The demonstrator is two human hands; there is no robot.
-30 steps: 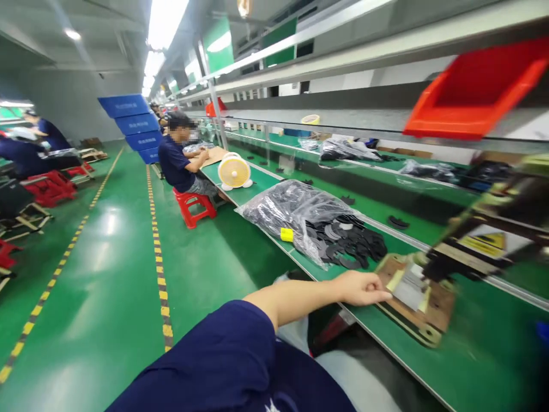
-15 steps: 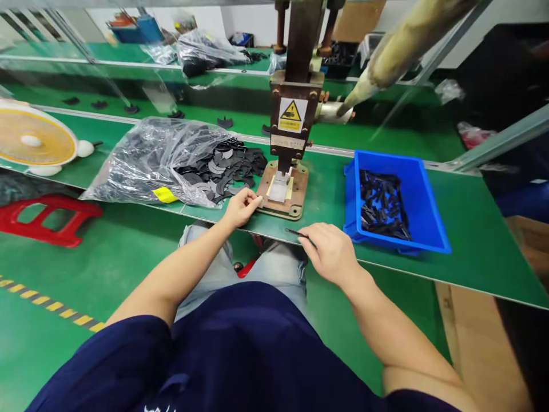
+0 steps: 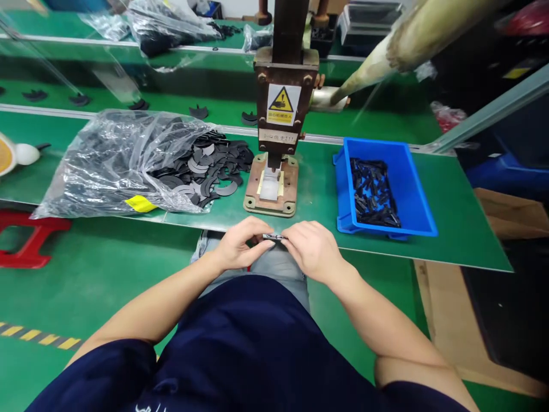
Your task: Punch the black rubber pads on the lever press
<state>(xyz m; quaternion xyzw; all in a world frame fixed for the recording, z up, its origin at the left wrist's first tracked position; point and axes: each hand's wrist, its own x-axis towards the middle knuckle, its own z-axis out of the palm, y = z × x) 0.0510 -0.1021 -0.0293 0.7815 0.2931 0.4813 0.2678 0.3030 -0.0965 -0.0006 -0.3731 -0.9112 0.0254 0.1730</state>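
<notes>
My left hand (image 3: 240, 246) and my right hand (image 3: 311, 249) meet just below the near edge of the green bench (image 3: 450, 223). Together they pinch a small thin black part (image 3: 274, 236) between their fingertips. Straight ahead on the bench stands a brown hand press (image 3: 281, 97) with a yellow warning label and a long lever (image 3: 398, 48). Its base plate (image 3: 272, 191) holds a pale fixture. To the left lies a pile of flat black curved pieces (image 3: 210, 169) spilling from a clear plastic bag (image 3: 115, 160). A blue bin (image 3: 386, 191) of small black parts sits at the right.
A red stool (image 3: 26, 240) stands on the green floor at the left, beside yellow-black floor tape (image 3: 38, 337). Part of a white fan (image 3: 12, 154) shows at the left edge. Behind the press a second green belt carries loose black pieces and more bags.
The view swung from the aisle to the press. My left hand left the press base and joined my right hand, which came in; both now hold the thin black part.
</notes>
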